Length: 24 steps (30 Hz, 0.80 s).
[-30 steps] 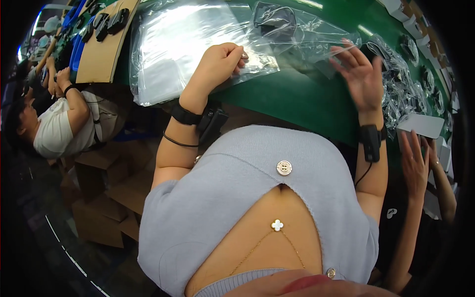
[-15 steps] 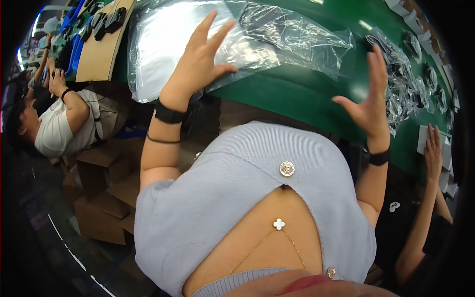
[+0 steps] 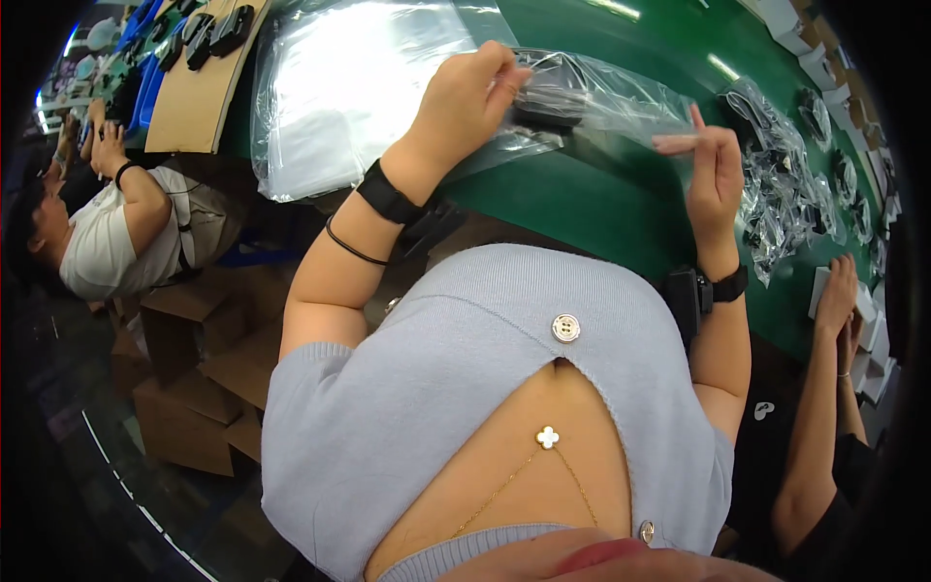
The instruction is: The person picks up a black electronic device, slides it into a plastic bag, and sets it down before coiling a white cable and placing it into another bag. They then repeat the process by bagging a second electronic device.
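Note:
A clear plastic bag with a dark item and what looks like a coiled cable inside is stretched out sideways above the green table. My left hand pinches the bag's left end, where the dark item lies. At its other end, the loose plastic runs to my right hand, whose thumb and fingers close on the edge. Just under my left hand lies a flat stack of large clear plastic bags, shiny with glare.
To the right, several bagged cables lie in a heap on the green table. A cardboard sheet holds black devices at the left. A co-worker's hands touch white boxes at right; another person works at left.
Both hands were open and raised above the table. My left hand has moved right and my right hand has come down, and the bag has been taken hold of and lifted.

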Available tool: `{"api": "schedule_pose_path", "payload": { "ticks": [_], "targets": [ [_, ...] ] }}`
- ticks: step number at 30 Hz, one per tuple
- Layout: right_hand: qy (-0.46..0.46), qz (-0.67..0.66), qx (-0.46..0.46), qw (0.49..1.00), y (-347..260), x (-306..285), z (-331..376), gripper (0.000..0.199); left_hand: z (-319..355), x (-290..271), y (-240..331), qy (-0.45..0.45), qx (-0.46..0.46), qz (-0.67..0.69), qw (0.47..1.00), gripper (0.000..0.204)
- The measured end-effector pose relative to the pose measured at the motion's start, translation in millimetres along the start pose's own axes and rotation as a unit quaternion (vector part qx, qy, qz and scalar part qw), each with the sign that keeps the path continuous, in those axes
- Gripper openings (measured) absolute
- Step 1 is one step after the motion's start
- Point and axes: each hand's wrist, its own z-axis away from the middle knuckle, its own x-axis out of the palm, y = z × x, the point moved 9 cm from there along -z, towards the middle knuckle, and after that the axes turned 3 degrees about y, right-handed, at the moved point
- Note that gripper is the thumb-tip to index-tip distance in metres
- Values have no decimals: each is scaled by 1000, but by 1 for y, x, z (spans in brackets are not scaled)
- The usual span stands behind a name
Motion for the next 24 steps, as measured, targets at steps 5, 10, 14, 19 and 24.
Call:
{"api": "schedule_pose_path", "payload": {
  "ticks": [5, 10, 14, 19, 24],
  "targets": [
    [65, 36, 111, 991, 37, -2, -27, 18, -2, -15, 14, 177, 140, -202, 953, 35],
    [67, 291, -36, 954, 37, 25, -78, 18, -7, 4, -38, -16, -67, -120, 990, 46],
    [-13, 316, -34, 948, 58, 66, -89, 19, -3, 16, -53, -84, -252, 75, 961, 46],
    [-124, 216, -80, 965, 39, 119, -73, 26, -4, 26, -66, 33, -314, 379, 870, 38],
    [-124, 59, 15, 990, 7, 119, -67, 29, -19, 21, -46, 101, -240, 358, 897, 36]
  ]
}}
